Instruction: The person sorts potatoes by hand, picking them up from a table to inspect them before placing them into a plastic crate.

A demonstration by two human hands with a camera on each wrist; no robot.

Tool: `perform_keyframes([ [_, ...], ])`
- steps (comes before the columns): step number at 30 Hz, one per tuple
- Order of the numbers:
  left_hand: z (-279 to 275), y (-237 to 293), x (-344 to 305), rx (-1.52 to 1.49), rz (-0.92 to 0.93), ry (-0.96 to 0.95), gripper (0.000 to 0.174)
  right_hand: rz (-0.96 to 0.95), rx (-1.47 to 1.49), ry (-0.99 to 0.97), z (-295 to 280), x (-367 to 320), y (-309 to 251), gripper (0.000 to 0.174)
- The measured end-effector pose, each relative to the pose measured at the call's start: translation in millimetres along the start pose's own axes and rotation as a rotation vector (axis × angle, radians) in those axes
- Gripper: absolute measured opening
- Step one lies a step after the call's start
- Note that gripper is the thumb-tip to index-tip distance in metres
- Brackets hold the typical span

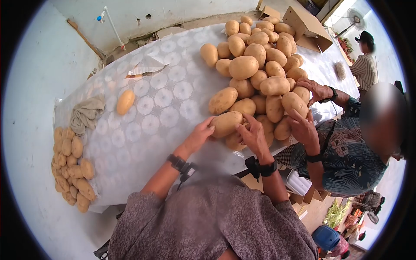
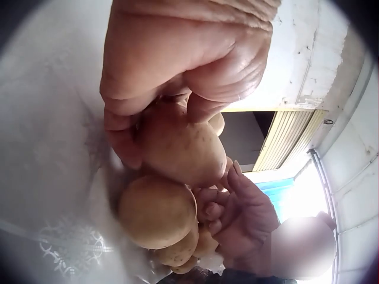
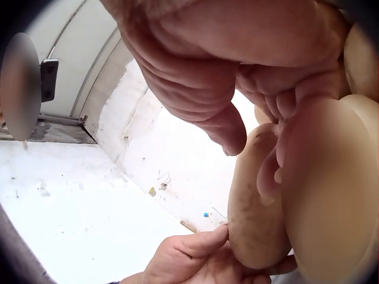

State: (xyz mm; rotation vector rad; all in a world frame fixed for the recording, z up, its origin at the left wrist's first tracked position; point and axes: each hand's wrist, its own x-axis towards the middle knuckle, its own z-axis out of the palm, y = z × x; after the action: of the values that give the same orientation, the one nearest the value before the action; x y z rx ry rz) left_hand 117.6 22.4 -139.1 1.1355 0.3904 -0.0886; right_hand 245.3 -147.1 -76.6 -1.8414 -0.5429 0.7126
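Note:
My left hand grips the left end of a large potato at the near edge of a pile. The left wrist view shows the fingers and thumb of this hand around the potato. My right hand is at the potato's other end, fingers loosely bent and touching it. Seen from the right wrist, the right thumb stands off from the other fingers of the hand, whose tips rest at the upper side of the spotted potato. More potatoes lie right beside it.
The potato pile runs to the table's far side. A single potato, a grey cloth and a smaller heap lie left on the patterned cover. At right, another person's hands hold a potato.

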Motion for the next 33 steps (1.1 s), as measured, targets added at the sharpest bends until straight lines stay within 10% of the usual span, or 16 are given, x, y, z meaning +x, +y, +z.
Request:
perform_keyframes([
  [10, -4, -9, 1, 0.157, 0.006, 0.167, 0.046, 0.03, -0.002, 0.013, 8, -2, 6, 0.047],
  [12, -8, -17, 3, 0.725, 0.263, 0.267, 0.044, 0.016, -0.003, 0.013, 11, -2, 6, 0.047],
  [24, -50, -2, -14, 0.717, 0.332, 0.383, 0.038, 0.049, 0.016, 0.049, 15, -13, -3, 0.05],
  [28, -114, 24, -26, 1.143, 0.715, 0.867, 0.045, 0.06, -0.036, 0.085, 11, -20, -7, 0.048],
  [33, -212, 47, -52, 1.516, 0.433, 1.149, 0.066, 0.049, 0.032, 0.128, 16, -33, -7, 0.044],
])
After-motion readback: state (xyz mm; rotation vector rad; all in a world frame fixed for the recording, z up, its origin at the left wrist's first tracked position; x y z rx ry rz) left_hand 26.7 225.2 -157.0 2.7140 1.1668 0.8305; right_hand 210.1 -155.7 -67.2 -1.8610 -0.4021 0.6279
